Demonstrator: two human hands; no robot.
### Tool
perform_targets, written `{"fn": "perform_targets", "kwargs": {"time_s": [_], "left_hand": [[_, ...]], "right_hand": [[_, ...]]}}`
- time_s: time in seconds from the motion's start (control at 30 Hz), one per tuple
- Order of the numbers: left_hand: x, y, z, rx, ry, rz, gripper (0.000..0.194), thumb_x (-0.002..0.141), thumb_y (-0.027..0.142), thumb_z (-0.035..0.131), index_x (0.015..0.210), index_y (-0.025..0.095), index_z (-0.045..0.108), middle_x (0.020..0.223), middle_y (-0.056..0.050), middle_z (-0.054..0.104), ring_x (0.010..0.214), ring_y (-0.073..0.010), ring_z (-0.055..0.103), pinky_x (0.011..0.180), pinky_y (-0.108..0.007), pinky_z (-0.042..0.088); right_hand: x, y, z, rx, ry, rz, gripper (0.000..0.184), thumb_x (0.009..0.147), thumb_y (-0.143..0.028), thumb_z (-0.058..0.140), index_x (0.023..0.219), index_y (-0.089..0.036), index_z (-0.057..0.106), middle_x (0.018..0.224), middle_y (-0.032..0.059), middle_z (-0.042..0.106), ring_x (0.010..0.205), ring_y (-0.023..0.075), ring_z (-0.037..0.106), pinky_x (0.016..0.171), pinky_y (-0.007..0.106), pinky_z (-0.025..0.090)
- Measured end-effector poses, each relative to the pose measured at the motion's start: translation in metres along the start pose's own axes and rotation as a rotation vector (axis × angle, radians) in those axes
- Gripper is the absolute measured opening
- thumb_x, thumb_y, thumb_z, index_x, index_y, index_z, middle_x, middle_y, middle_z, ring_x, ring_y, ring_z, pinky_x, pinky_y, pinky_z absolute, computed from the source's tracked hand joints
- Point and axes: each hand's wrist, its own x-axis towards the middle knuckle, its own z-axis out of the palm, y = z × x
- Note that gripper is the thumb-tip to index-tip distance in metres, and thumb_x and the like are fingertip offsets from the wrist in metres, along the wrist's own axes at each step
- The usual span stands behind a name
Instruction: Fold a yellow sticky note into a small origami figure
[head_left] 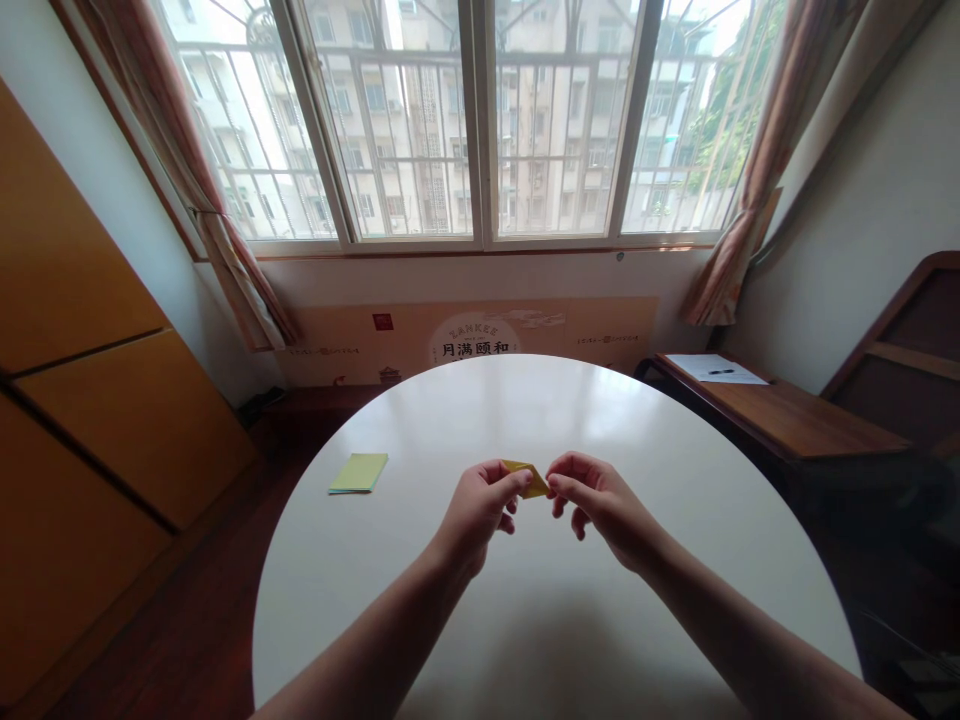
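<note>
A small folded piece of yellow paper (535, 484) is held above the middle of the white round table (570, 400). My left hand (487, 505) pinches it between thumb and forefinger, covering its left part. At its right corner, the thumb and forefinger of my right hand (589, 490) are closed on the tip. The other fingers of both hands are loosely curled. To the left on the tabletop lies a pad of square paper sheets (360, 472), yellow-green on top with a bluish edge below.
A wooden side table (817, 410) at the right bears white paper (716, 369) with a dark pen (722, 371) on it. A printed cardboard panel (540, 325) stands behind the table, below a barred window. An orange-brown cabinet (97, 420) fills the left side.
</note>
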Motion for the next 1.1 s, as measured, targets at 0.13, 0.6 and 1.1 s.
{"fn": "perform_targets", "kwargs": {"time_s": [0.13,0.6,1.1], "left_hand": [[-0.001,-0.003,0.001,0.041,-0.029,0.035,0.024,0.064,0.036,0.075,0.072,0.014,0.069,0.06,-0.001,0.054,0.056,-0.0119,0.044,0.043,-0.021,0.033],[-0.002,-0.006,0.0,0.086,-0.16,0.048,0.023,0.072,0.036,0.073,0.076,0.013,0.069,0.071,-0.006,0.064,0.066,-0.0141,0.053,0.049,-0.02,0.039],[-0.003,-0.009,0.005,0.09,-0.149,0.132,0.023,0.073,0.034,0.07,0.075,0.011,0.067,0.065,-0.005,0.067,0.056,-0.0123,0.056,0.044,-0.019,0.039]], "right_hand": [[0.001,0.005,0.004,0.056,-0.009,0.039,0.023,0.075,-0.038,0.07,0.076,-0.018,0.058,0.07,0.0013,0.061,0.059,0.015,0.058,0.037,0.018,0.037],[0.002,0.008,0.009,0.011,-0.007,0.001,0.004,0.069,-0.021,0.054,0.07,-0.02,0.05,0.059,-0.0031,0.057,0.049,0.0122,0.053,0.035,0.02,0.041],[0.001,0.004,0.005,-0.1,-0.091,0.014,0.003,0.067,-0.022,0.048,0.068,-0.019,0.049,0.061,-0.002,0.06,0.048,0.0123,0.055,0.034,0.02,0.042]]}}
